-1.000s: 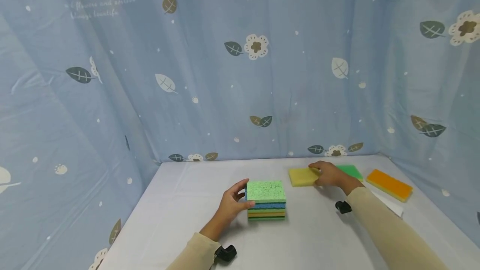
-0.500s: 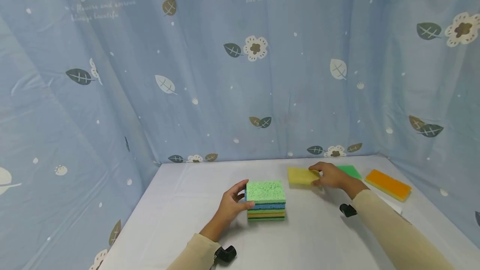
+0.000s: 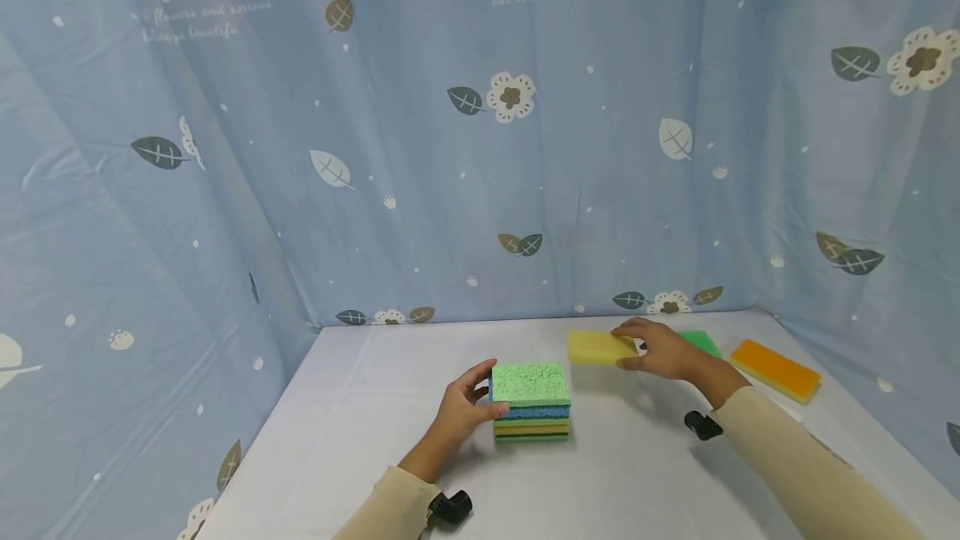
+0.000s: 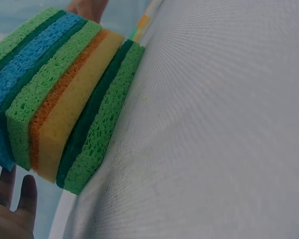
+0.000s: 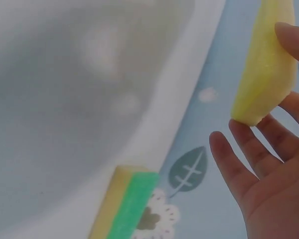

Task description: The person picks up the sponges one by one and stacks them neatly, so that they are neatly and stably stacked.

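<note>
A stack of sponges [image 3: 531,398] in green, blue, orange and yellow layers stands on the table in the head view. My left hand [image 3: 467,407] holds its left side, thumb at the near face and fingers at the far side. The layers of the stack [image 4: 74,94] show from the side in the left wrist view. My right hand [image 3: 660,350] pinches the right end of a yellow sponge [image 3: 598,347], behind and right of the stack. In the right wrist view this yellow sponge [image 5: 266,64] is raised off the tabletop, between the thumb and fingers.
Behind the right hand lies a green-and-yellow sponge [image 3: 699,343], partly covered. An orange-and-yellow sponge [image 3: 776,369] lies to its right, near the table's right edge. A white flat item under the right forearm is mostly hidden. A blue patterned curtain [image 3: 420,148] surrounds the white table [image 3: 360,407].
My right hand has lifted the yellow sponge off the table and moved it slightly left. The left hand and the stack have stayed in place.
</note>
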Tool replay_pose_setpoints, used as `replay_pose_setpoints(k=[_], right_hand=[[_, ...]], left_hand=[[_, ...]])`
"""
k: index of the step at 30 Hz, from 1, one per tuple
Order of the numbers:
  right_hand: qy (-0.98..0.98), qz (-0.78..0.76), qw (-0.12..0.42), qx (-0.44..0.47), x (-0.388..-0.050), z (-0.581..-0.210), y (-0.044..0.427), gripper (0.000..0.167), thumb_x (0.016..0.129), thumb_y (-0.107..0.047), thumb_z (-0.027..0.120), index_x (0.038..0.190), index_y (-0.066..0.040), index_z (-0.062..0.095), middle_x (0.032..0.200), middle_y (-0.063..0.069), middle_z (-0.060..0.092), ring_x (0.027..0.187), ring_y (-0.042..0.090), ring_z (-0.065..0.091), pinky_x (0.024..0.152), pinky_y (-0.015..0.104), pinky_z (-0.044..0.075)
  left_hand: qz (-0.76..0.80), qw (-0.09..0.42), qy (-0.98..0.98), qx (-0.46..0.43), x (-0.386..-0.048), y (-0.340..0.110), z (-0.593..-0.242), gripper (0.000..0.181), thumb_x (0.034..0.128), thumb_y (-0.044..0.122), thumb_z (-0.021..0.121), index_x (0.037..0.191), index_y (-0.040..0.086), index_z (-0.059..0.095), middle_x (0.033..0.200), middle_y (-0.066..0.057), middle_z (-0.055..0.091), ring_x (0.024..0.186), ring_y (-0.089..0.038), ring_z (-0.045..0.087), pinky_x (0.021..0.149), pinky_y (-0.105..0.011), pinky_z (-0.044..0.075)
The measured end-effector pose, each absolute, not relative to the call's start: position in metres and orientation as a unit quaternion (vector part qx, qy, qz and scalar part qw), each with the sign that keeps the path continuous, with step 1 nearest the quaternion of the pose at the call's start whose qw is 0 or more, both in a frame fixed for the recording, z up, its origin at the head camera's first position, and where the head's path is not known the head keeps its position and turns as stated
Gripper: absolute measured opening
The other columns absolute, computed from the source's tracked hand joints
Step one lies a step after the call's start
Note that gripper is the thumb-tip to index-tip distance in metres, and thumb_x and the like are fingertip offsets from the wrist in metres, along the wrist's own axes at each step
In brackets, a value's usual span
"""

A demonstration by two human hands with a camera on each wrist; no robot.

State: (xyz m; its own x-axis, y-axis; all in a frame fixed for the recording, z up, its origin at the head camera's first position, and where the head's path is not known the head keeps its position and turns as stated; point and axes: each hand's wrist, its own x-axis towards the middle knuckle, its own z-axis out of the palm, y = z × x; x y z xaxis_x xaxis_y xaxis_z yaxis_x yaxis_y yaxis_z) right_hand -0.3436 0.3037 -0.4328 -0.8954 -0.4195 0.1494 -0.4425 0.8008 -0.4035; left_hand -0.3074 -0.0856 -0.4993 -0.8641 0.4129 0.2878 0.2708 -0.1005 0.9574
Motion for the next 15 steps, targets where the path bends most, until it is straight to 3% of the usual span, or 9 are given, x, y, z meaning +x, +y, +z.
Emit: replay_pose_setpoints(k=[10, 15], right_hand=[[-0.944, 0.226, 0.049, 0.237, -0.324, -0.419, 0.287, 0.065, 0.087, -0.046, 0.07, 0.136, -0.005, 0.057, 0.135, 0.016, 0.05, 0.116, 0.033, 0.053, 0.088, 0.047, 0.051], [-0.943, 0.227, 0.07, 0.235, -0.317, -0.414, 0.283, 0.064, 0.089, -0.049, 0.067, 0.135, -0.005, 0.058, 0.134, 0.019, 0.05, 0.115, 0.036, 0.053, 0.087, 0.048, 0.051]], left_hand=[[0.706, 0.049, 0.652, 0.272, -0.305, -0.086, -0.496, 0.079, 0.0831, 0.005, 0.077, 0.147, -0.007, 0.032, 0.149, -0.025, 0.034, 0.134, -0.04, 0.034, 0.108, -0.05, 0.03], [0.703, 0.046, 0.656, 0.272, -0.304, -0.086, -0.495, 0.073, 0.0837, 0.004, 0.076, 0.146, -0.001, 0.039, 0.147, -0.022, 0.038, 0.133, -0.039, 0.036, 0.107, -0.048, 0.033]])
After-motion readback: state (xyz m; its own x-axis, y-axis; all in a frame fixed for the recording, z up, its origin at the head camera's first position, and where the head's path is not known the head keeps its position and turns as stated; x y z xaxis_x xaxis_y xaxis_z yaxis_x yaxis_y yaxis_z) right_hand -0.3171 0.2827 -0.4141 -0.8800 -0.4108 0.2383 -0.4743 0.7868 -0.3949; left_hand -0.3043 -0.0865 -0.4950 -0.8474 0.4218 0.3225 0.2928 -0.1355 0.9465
